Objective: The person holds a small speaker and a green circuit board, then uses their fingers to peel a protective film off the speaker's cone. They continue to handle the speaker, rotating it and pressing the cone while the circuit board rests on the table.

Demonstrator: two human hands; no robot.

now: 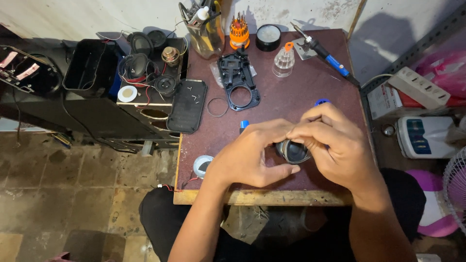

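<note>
Small round speaker driver (pixel 293 151), dark with a glossy cone, sits pinched between both hands over the worktop's (pixel 291 102) near edge, right of centre. Left hand (pixel 252 155) curls around it from the left, thumb underneath. Right hand (pixel 330 140) closes over its top and right side, fingers bent. Black plastic frame (pixel 238 80) lies flat toward the far edge, a thin wire ring (pixel 217 106) just beside it. Soldering iron (pixel 323 51) with blue handle rests near the far right corner. Clear bottle (pixel 284 60) stands upright close by.
</note>
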